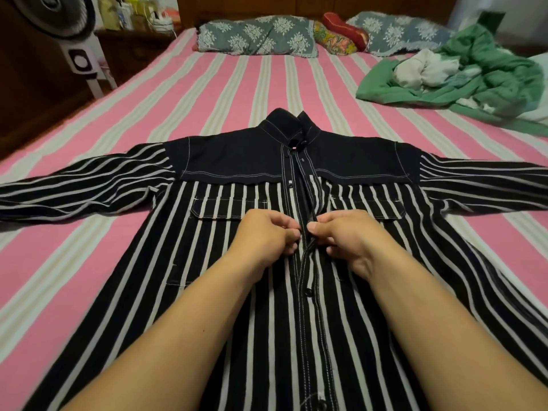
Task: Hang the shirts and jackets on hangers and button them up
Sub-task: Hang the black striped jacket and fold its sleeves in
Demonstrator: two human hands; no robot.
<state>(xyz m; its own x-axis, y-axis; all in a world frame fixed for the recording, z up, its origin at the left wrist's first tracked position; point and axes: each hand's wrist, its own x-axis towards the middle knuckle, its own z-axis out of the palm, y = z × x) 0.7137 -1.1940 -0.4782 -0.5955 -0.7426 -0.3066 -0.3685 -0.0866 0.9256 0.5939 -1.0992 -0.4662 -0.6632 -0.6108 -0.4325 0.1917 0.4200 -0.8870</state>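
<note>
Fingertips of both hands (267,229) (341,232) hide the shirt (296,307) button they pinch.

The curled fingers of the left hand (264,232) and right hand (341,232) hide the button they work on the black-and-white striped shirt (207,292). The shirt's hem and sleeve ends run off the frame. The far-left nightstand clutter (130,13) is blurred.

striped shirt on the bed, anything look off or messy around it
The striped shirt lies flat and straight, both hands pinching its placket mid-chest; above them the front gapes, unbuttoned. The one untidy spot is the crumpled green and white bedding heaped at the far right of the bed. No damage shows.
</note>
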